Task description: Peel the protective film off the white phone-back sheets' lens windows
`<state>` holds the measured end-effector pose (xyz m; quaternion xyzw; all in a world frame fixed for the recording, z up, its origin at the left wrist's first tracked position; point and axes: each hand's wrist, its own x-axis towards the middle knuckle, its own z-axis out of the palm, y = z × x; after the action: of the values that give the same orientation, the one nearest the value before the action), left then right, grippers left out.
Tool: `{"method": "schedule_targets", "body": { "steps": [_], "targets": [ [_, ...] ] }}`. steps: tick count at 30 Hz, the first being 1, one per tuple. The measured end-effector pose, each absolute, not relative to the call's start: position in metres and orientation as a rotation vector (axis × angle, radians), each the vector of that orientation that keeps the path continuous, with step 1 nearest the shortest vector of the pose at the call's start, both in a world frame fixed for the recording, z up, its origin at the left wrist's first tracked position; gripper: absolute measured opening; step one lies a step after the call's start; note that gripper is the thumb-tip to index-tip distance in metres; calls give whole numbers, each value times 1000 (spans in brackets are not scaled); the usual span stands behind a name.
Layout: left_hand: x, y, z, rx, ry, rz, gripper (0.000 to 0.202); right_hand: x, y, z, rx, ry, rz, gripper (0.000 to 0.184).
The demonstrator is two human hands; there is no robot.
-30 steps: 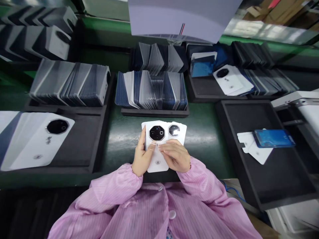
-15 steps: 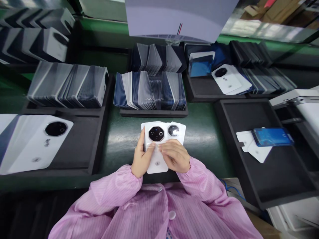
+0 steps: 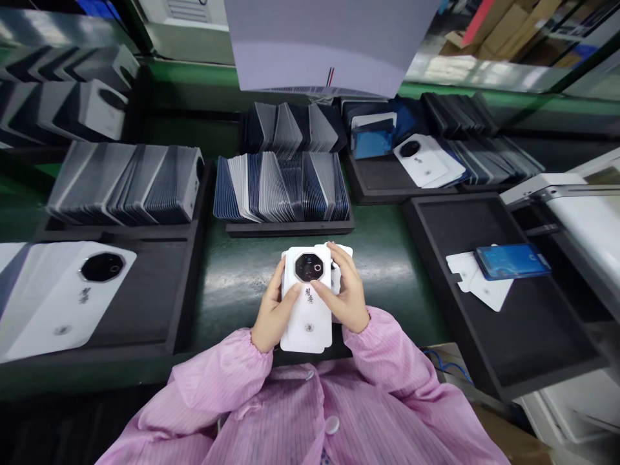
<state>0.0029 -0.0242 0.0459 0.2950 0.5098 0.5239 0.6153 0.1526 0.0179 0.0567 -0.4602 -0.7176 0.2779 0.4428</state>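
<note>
head view | stacked white panels (image 3: 304,316) | clasped between both hands (image 3: 271,315) (image 3: 351,300)

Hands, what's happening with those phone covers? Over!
Left hand and right hand both holding white phone covers. Covers overlapping, front camera patch showing. Packed tray beyond.

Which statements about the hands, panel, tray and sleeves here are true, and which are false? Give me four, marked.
1. The left hand and right hand each have a thumb on the white panel. True.
2. The black octagon sits at the panel's near end. False: the black octagon sits toward its far end.
3. A blue slab overlaps white pieces in the near right tray. True.
4. Both sleeves are green. False: the sleeves are pink.
</note>
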Motion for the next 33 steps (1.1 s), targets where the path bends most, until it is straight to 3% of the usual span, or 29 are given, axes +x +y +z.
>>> {"method": "schedule_targets", "body": {
  "steps": [3,7,9,12,18,21,28,33],
  "targets": [
    [4,-23,47,622,1179,1230,70,165,24,60,-1113,-1469,693,53],
    [1,-22,49,561,1208,1249,71,199,37,58,-1173,-1119,724,72],
    [0,-21,49,536,1217,1276,69,211,43,50,-1225,-1175,853,72],
    [-1,-19,49,526,1215,1324,67,213,44,32,-1393,-1466,860,65],
    [1,-20,51,605,1204,1309,72,185,34,44,-1506,-1859,204,38],
    [2,-23,50,696,1229,1301,72,167,29,70,-1291,-1872,324,21],
    [2,-31,41,1039,1390,1357,66,140,30,82,-1292,-1794,627,12],
    [1,-29,41,1034,1402,1351,67,140,24,73,-1095,-1844,329,9]
  ]
}}
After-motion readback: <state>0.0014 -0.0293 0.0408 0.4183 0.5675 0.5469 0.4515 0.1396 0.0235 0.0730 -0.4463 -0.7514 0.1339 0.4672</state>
